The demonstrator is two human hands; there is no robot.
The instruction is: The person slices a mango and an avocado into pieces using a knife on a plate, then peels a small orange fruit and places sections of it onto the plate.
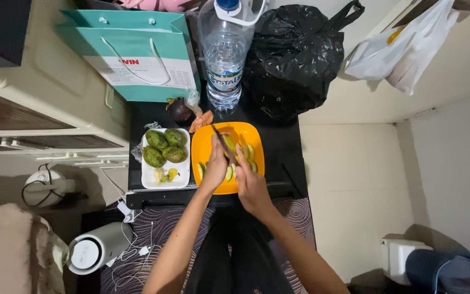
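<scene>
My left hand [216,163] grips a knife [217,133] whose dark blade points away over an orange square plate [250,133]. My right hand [251,182] holds a piece of green fruit [229,145] against the blade over the plate. Several pale green fruit slices [251,153] lie on the plate around my fingers. To the left, touching the plate, a white rectangular tray [179,179] carries several whole green fruits [164,147] and some scraps.
All this rests on a small black table [281,149]. At its back stand a large water bottle [225,60], a teal paper bag [137,54], a black plastic bag [295,54] and a dark round fruit [179,109]. A white appliance [96,247] with cables sits on the floor at left.
</scene>
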